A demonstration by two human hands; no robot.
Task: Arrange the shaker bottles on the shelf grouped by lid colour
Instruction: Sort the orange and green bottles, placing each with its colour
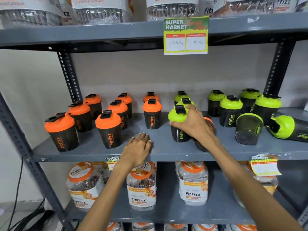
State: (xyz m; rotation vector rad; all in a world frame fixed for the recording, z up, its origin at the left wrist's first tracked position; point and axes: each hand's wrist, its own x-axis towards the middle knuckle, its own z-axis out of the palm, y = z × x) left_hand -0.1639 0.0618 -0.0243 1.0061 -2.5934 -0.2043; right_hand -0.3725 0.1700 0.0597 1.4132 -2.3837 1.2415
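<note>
Black shaker bottles stand on the grey middle shelf. Several orange-lidded ones fill the left half; several green-lidded ones stand on the right. My right hand grips a green-lidded shaker at its lid, upright near the shelf's middle. Behind my right wrist lies an orange-lidded shaker on its side, mostly hidden. Two green-lidded shakers lie tipped over at the right. My left hand rests flat on the shelf's front edge, holding nothing.
Clear jars with orange labels fill the lower shelf, and similar jars sit on the upper shelf. A yellow price tag hangs from the upper shelf edge. Perforated metal uprights frame the rack. Cables hang at the left.
</note>
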